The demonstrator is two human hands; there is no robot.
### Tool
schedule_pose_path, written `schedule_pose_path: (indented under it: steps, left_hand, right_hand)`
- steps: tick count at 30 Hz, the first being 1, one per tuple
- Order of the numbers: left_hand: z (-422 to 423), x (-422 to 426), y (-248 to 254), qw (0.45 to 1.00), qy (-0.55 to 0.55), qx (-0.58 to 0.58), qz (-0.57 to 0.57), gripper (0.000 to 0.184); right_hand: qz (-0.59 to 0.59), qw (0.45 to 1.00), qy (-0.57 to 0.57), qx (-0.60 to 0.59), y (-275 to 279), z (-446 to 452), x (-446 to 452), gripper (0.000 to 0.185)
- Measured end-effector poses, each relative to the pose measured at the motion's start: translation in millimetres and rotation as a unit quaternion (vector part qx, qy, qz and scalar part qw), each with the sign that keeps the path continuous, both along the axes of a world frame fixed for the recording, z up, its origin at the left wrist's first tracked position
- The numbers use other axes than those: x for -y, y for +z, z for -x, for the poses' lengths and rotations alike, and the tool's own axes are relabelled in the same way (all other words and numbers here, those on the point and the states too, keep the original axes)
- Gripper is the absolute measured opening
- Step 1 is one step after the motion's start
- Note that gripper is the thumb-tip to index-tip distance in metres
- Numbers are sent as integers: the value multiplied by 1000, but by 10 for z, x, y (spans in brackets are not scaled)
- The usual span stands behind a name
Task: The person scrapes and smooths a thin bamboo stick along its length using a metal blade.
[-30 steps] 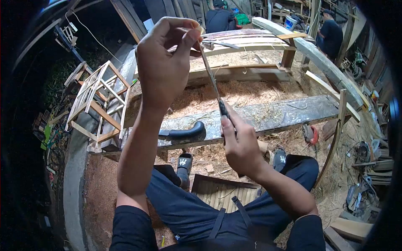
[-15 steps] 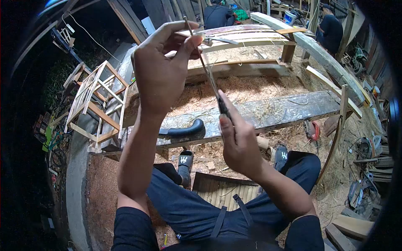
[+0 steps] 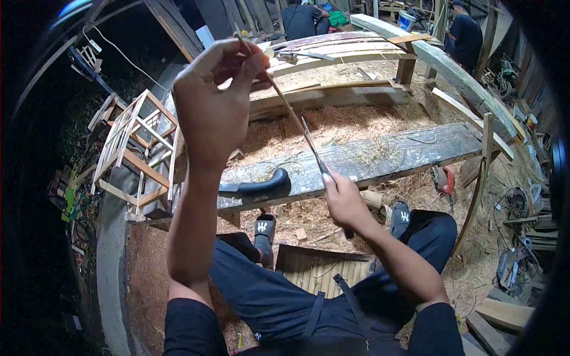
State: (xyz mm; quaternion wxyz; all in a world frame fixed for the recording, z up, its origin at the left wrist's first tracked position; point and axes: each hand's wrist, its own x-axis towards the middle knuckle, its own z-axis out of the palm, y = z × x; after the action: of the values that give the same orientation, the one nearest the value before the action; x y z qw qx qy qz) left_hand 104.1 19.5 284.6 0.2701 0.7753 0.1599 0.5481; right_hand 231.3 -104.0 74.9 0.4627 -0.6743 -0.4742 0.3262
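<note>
My left hand (image 3: 217,107) is raised at upper centre, its fingers pinched on a thin wooden strip (image 3: 284,102). The strip slants down to the right, its top end poking out above my fingers. My right hand (image 3: 344,202), lower and to the right, is closed round a knife (image 3: 316,155); the blade points up and lies along the lower part of the strip. The knife's dark handle is mostly hidden in my fist. Behind and below my hands, a black curved handle (image 3: 265,183) lies on a weathered plank bench (image 3: 356,163) strewn with fine shavings.
A slatted wooden frame (image 3: 139,148) stands at the left. Curved boards (image 3: 332,98) lie beyond the bench over shavings, and a long beam (image 3: 445,68) slants at the right. Two people in dark clothes, one (image 3: 300,22) at the back, one (image 3: 465,35) at the upper right.
My left hand has shifted left with the strip. My right hand has moved slightly right and down, and more of the knife blade shows against the strip.
</note>
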Motion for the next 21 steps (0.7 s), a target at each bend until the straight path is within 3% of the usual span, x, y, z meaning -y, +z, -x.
schedule_pose_path:
  steps: [1,3,6,9,16,21]
  left_hand:
    - [-1,-20,17,1000,-3,1,-7,10]
    - [23,-31,-65,1000,11,15,-15,13]
    - [19,-89,-65,1000,-16,0,-3,16]
    - [-24,9,-29,1000,-18,-9,3,19]
    - [-18,-32,-64,999,-29,16,23,19]
    - [0,-33,-67,999,-26,20,29,18]
  right_hand:
    - [72,997,-5,-7,214,62,139,47]
    - [-91,996,-10,-21,114,140,208,48]
    - [-46,988,21,-146,659,133,343,50]
    - [-177,975,40,-124,889,150,356,51]
    - [-205,967,77,-133,1185,204,485,53]
    - [-230,962,64,-136,1075,258,453,54]
